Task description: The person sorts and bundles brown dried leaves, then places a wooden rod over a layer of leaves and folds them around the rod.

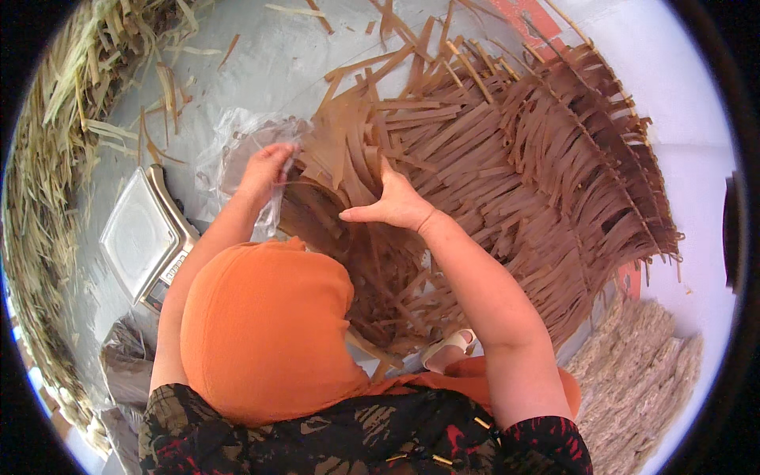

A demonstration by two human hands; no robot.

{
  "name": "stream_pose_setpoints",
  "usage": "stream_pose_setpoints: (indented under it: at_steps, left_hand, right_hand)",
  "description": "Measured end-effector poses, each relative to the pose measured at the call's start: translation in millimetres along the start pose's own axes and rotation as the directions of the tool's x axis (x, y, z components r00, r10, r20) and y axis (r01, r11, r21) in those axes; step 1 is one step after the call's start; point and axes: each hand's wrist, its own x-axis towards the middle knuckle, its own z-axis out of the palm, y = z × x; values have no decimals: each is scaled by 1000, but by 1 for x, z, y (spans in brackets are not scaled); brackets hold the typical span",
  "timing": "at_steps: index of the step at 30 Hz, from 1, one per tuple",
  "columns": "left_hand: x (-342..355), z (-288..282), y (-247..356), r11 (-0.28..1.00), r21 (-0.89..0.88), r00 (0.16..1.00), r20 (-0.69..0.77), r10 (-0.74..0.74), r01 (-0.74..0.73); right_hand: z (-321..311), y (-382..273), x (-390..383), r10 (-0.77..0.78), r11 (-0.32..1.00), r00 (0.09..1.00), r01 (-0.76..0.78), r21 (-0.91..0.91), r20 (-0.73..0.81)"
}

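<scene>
My left hand [269, 168] is closed, its fingertips pinching the rim of a clear plastic bag [226, 154]. Against that bag leans a bundle of flat brown dried leaf strips [340, 146]. My right hand [397, 203] is at the right side of the bundle, with thumb and fingers spread wide apart and touching the strips. Its other fingers are partly hidden. More dark brown strips [317, 210] lie below the bundle, close to the bag's mouth.
A broad heap of brown leaf strips [507, 174] covers the right side. A scale with a pale tray [141, 233] stands left of my left arm. Greenish dried leaves [47, 150] pile along the left edge; beige fibrous material [633, 372] lies lower right.
</scene>
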Motion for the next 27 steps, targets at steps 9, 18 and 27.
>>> stream_pose_setpoints:
  at_steps: [9,18,27]
  left_hand:
    - [-4,4,28,875,-473,990,-37,-137,104]
    - [-29,9,68,990,80,947,309,85,-115]
    - [-19,6,57,931,190,928,274,253,-310]
  right_hand:
    - [24,39,16,-57,984,979,88,-155,194]
    - [5,9,53,-23,993,913,-25,111,406]
    - [4,-15,81,65,997,800,-73,-10,596]
